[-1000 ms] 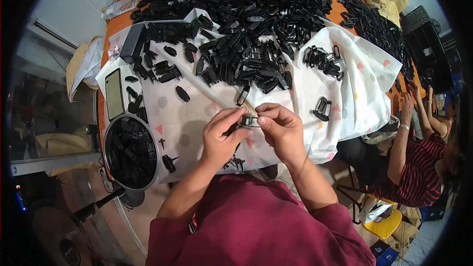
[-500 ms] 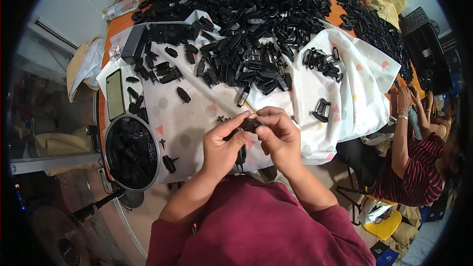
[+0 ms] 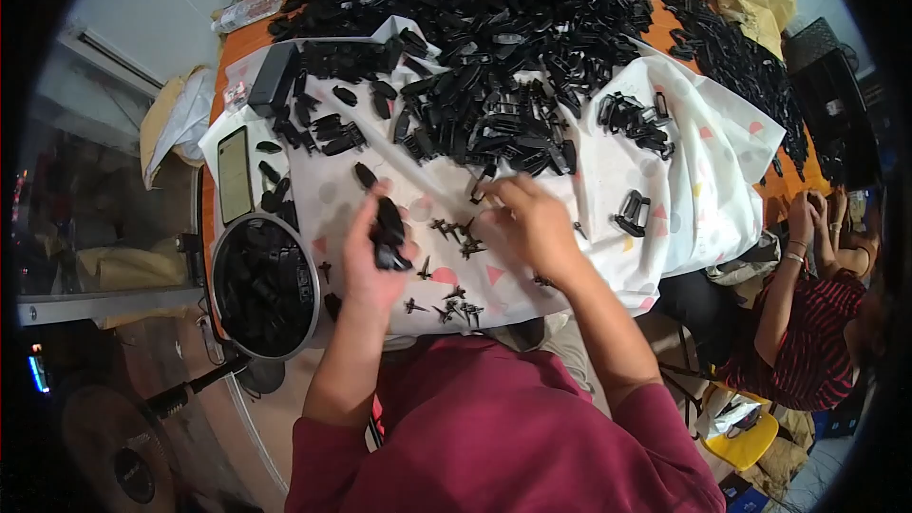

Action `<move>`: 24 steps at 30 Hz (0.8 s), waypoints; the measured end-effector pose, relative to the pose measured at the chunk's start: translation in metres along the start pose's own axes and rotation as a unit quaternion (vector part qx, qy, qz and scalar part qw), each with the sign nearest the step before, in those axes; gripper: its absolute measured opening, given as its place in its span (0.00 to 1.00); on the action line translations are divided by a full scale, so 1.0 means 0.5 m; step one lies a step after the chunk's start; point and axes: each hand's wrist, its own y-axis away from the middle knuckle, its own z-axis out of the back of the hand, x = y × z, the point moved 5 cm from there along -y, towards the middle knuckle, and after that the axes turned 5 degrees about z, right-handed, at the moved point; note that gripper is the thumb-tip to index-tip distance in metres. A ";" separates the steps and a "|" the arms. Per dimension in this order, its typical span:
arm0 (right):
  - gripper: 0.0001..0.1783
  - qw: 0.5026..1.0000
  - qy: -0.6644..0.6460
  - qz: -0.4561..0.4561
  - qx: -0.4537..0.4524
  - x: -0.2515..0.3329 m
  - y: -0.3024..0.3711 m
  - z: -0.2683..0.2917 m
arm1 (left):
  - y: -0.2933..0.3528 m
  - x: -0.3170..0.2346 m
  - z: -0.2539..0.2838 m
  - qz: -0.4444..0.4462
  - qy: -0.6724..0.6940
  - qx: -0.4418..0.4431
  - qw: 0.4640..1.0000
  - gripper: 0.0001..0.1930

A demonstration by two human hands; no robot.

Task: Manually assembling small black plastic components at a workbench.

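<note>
My left hand [image 3: 368, 261] is closed around black oval plastic parts [image 3: 389, 223], which lie across the palm; their exact number is hidden by the fingers. My right hand [image 3: 537, 228] stretches forward with bent fingers parted and slightly blurred. Its fingertips are at the near end of a small black plastic frame [image 3: 483, 182]; whether they touch it is unclear. Between the hands, several small dark cross-shaped pieces [image 3: 460, 232] are scattered on the white patterned cloth [image 3: 332, 214]. More such pieces [image 3: 461, 310] lie close to the table's near edge.
A large heap of black plastic parts [image 3: 494, 123] covers the far table. A round grey-rimmed basin [image 3: 313, 309] of black parts stands at left, near a phone [image 3: 235, 174] and a dark box [image 3: 274, 81]. At right, a co-worker in a striped shirt [image 3: 798, 337] sits by the table.
My hands have come apart from a dark part they both held. The left moved left, holding black parts; the right reached forward to the small frame. Cross-shaped pieces beneath are now uncovered.
</note>
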 end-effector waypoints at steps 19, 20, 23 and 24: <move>0.20 0.806 -0.541 -0.239 -0.040 -0.057 0.033 -0.019 | -0.051 -0.134 -0.034 -0.242 -0.862 -0.234 0.379 0.09; 0.17 0.795 -0.554 -0.243 -0.035 -0.055 0.035 -0.019 | -0.051 -0.134 -0.037 -0.243 -0.862 -0.230 0.380 0.09; 0.14 0.771 -0.586 -0.243 -0.060 -0.030 0.037 -0.008 | -0.041 -0.125 -0.059 -0.270 -0.853 -0.189 0.405 0.02; 0.14 0.762 -0.599 -0.236 -0.072 -0.022 0.037 -0.006 | -0.037 -0.110 -0.063 -0.271 -0.853 -0.188 0.405 0.02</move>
